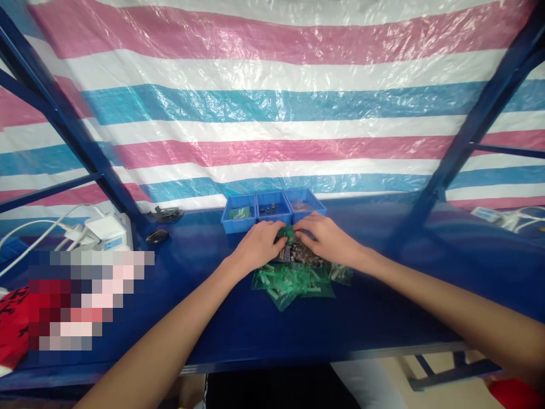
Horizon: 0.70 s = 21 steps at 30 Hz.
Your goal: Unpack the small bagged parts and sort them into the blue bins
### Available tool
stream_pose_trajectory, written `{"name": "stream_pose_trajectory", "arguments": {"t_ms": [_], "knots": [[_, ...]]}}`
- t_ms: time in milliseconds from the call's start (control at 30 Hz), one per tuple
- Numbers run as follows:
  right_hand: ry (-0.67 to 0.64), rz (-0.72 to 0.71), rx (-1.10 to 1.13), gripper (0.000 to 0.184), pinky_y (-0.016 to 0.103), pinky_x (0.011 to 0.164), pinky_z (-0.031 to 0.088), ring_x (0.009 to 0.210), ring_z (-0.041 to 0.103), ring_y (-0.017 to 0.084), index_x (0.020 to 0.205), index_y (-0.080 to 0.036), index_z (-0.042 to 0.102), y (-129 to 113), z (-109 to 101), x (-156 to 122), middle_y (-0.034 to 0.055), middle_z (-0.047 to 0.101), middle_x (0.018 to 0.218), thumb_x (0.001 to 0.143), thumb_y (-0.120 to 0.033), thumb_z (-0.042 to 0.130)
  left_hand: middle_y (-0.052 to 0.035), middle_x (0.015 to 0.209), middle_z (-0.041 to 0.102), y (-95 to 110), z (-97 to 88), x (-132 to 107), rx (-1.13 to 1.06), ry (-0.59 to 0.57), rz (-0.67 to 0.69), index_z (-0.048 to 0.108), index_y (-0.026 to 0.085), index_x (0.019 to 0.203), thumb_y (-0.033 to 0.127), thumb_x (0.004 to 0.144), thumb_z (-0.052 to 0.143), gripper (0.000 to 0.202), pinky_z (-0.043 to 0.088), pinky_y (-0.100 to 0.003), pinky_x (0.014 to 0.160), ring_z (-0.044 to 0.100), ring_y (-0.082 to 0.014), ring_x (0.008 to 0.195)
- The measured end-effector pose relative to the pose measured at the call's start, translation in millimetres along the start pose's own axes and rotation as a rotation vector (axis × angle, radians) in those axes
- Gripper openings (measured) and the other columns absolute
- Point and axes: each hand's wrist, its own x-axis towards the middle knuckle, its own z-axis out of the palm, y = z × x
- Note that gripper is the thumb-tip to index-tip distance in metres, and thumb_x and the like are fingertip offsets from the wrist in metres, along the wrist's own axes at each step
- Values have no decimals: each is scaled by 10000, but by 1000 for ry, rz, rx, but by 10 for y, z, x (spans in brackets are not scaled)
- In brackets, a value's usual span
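Both hands meet at the middle of a blue table (383, 307). My left hand (259, 245) is curled, fingertips pinching a small green bag at the top of a pile of green plastic bags (293, 281). My right hand (326, 237) lies over a dark packet (298, 254) on the same pile, fingers bent down on it. Just behind the hands stand three small blue trays (272, 211) in a row; the left one holds green bags, the middle one a few dark small parts, the right one brownish bits.
A striped pink, white and blue tarp (272, 113) hangs behind the table between dark blue frame posts (468, 136). White chargers and cables (102, 230) sit at the left, two black objects (157, 236) near them, a white power strip (489, 215) at the right.
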Motion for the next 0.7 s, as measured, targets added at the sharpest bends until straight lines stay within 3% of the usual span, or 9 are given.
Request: {"name": "stream_pose_trajectory", "arguments": {"t_ms": [333,533,700], "knots": [[-59,79,139,276,423,822,532,948,711,295,1058,-242,783,-7,19,15,75,783,1052,916,-181,554,-111,1161,700,-24,34,24,-102,41,-47,651,174,1196,280,914,641,302,553,-439,925,673,-292,1086],[22,164,242,277,450,884,548,1024,710,292,1085,-273,789,-20,12,18,51,782,1110,896,-186,606,-111,1150,675,-5,12,24,-99,64,-49,650,156,1193,284,909,660,312,551,-435,897,663,-286,1054],[14,177,348,278,449,862,562,1038,701,286,1095,-290,794,-33,16,24,46,776,1135,898,-201,618,-89,1121,668,-37,2,41,-107,90,-21,668,169,1125,268,901,675,245,561,-393,853,671,-252,997]]}}
